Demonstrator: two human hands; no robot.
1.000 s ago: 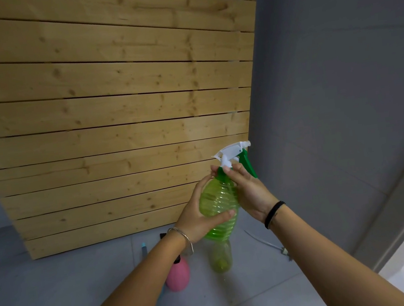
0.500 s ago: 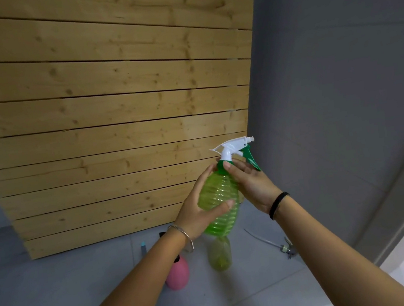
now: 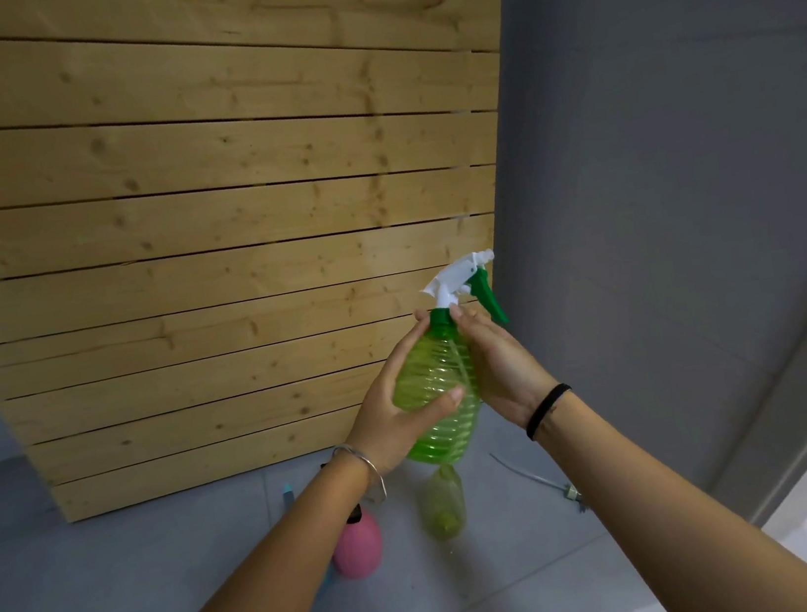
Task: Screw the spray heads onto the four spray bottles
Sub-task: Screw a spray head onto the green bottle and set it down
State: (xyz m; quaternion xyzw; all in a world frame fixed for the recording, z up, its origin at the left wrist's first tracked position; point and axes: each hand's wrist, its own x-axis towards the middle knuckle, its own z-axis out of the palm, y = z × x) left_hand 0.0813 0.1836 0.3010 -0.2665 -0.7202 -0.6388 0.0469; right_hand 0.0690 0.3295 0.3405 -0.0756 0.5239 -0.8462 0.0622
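Note:
I hold a ribbed green spray bottle (image 3: 432, 395) upright in the air. My left hand (image 3: 396, 413) wraps its body. My right hand (image 3: 501, 370) grips the green collar of the white and green spray head (image 3: 460, 279) that sits on the neck. Below on the grey floor stand a pink bottle (image 3: 357, 551) with a dark top, partly hidden by my left forearm, and a yellow-green bottle (image 3: 442, 502). A loose spray head with its tube (image 3: 545, 480) lies to their right.
A wooden plank wall (image 3: 205, 240) rises just behind the bottles. A grey wall (image 3: 682, 163) closes the right side. A small blue object (image 3: 288, 493) lies by the planks, left of the pink bottle.
The spray head has turned, its nozzle now pointing more to the right. My right hand has shifted its grip at the collar. The bottle sits slightly higher.

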